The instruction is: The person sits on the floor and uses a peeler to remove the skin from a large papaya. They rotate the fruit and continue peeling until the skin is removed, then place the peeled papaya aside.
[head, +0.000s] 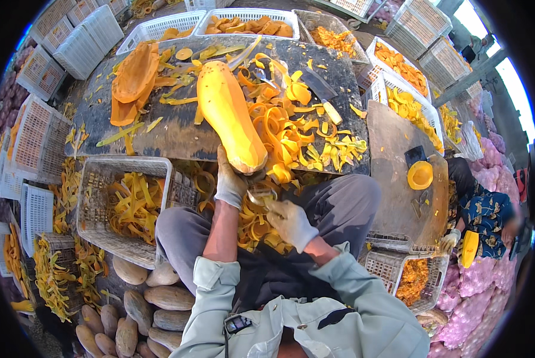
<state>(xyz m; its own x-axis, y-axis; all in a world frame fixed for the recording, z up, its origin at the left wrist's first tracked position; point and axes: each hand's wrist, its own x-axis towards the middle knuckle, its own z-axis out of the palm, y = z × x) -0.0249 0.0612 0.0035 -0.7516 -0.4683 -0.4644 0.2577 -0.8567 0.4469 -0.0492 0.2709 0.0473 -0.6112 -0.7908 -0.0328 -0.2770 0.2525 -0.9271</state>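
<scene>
A long peeled squash lies with its far end over the table and its near end at the table's front edge. My left hand, in a pale work glove, grips its near end from the left and below; some fingers are hidden. In my gloved right hand is a metal-bladed peeler, held just below the squash and apart from it. Curled orange peelings heap along the squash's right side. More peelings lie between my knees.
On the dark table are hollowed squash halves and a cleaver. A crate of peelings stands left, near whole unpeeled squashes. Crates of cut squash line the far edge. A co-worker sits right, beside a board.
</scene>
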